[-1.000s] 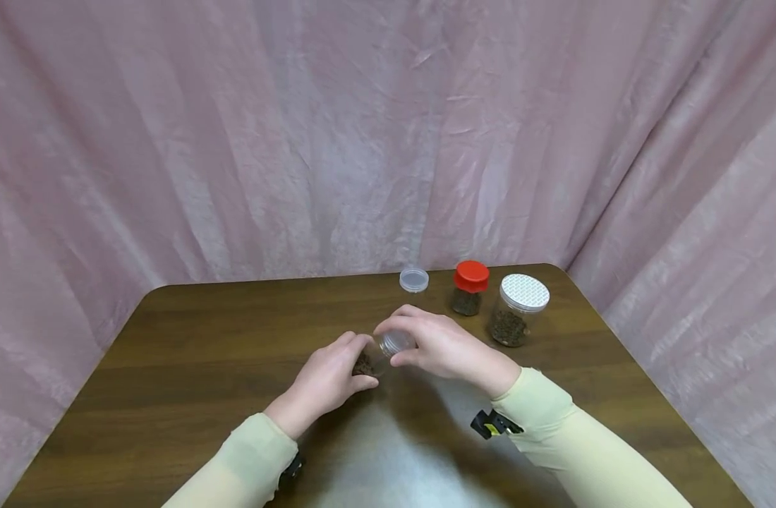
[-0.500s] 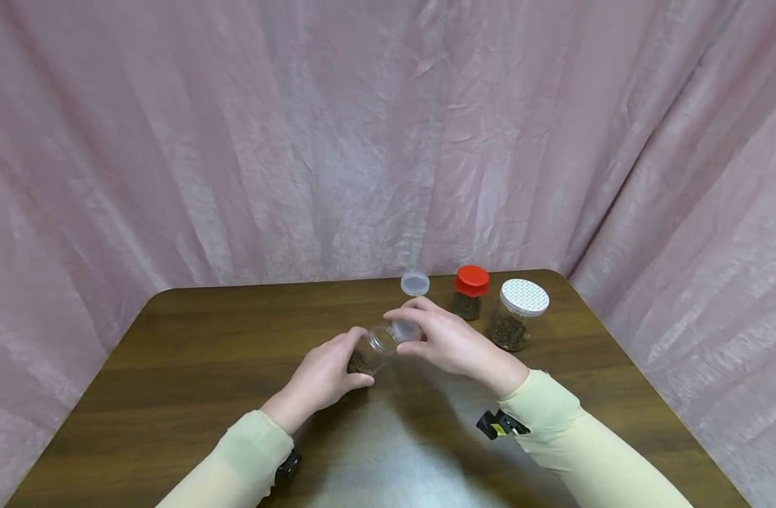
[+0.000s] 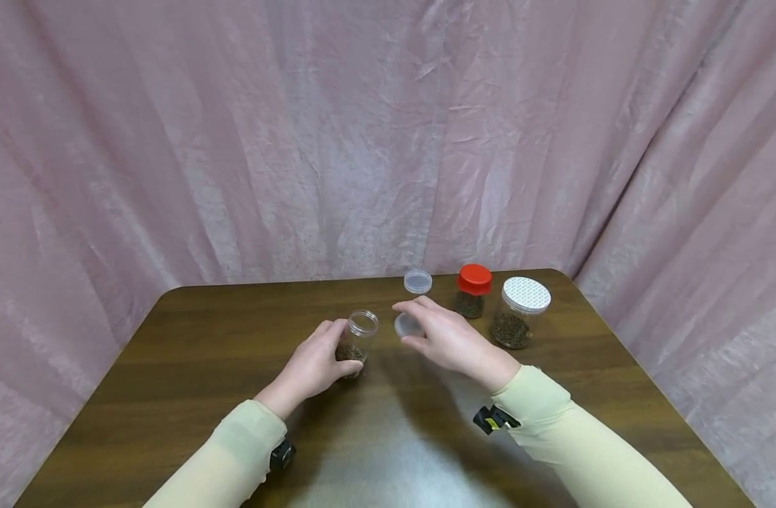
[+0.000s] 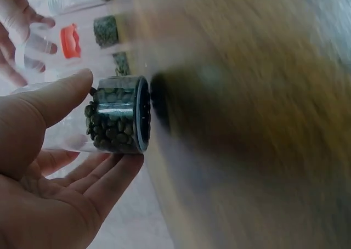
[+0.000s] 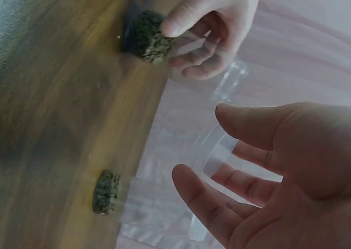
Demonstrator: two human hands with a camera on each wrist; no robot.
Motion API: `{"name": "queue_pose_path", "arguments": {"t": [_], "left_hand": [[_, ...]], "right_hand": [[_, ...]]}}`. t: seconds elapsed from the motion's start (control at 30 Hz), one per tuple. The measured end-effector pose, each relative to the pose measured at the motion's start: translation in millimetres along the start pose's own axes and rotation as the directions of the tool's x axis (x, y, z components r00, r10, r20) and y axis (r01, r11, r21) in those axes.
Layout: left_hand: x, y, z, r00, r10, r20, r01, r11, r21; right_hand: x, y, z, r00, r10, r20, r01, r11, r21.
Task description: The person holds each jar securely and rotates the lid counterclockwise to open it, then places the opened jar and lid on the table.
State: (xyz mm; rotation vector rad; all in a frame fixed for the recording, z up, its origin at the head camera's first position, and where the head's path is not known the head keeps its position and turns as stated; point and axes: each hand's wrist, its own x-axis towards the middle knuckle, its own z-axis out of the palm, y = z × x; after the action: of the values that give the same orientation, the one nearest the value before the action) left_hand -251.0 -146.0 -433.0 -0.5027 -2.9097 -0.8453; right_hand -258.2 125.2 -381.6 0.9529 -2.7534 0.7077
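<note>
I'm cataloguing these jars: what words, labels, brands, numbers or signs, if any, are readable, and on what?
No readable text anywhere.
White lid: fine pattern, too small to tell whether it's print.
Right wrist's black device: yellow mark, too small to read.
Open jar, held lid, red lid: no lettering visible.

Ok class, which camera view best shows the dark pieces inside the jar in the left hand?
The left wrist view: close up, individual dark pieces stand out. The head view shows them small, partly behind the left hand; the right wrist view shows them blurred.
</note>
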Motion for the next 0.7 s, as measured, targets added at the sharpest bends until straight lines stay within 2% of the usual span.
{"name": "queue_pose_path", "arguments": {"t": [0.47, 0.7], "left_hand": [[6.8, -25.9, -12.4, 0.991, -0.133, -0.010, 0.132, 0.991, -0.033], [8.9, -35.3, -18.0, 0.985, -0.171, -0.013, 0.170, 0.984, -0.046]], "right_hand": [[23, 2, 28, 1.000, -0.021, 0.013, 0.022, 0.999, -0.047], [40, 1, 40, 0.999, -0.026, 0.025, 0.029, 0.995, -0.092]]}}
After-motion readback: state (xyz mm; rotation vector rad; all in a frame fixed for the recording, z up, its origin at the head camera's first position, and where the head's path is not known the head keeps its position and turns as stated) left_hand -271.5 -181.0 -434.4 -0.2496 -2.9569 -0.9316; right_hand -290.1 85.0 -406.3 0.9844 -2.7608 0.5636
